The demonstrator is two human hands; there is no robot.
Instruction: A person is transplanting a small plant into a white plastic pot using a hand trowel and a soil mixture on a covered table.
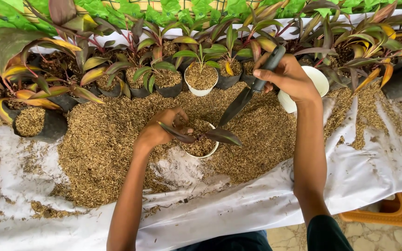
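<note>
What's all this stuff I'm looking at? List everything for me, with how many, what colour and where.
white pot: one, white, centre of the heap, filled with husk, holding a small dark-leaved plant
garden trowel: one, dark blade and handle, tip slanting down toward the white pot
husk heap: one, golden brown, spread over the cloth
cloth: one, white, covering the work surface
empty cup: one, white, behind the right hand
potted plants: a row, count unclear, red-green leaves, mostly black bags, along the back
second white pot: one, white, in that row
crate: one, orange, lower right
left hand: pressing in the white pot beside the plant
right hand: closed on the trowel handle
</note>
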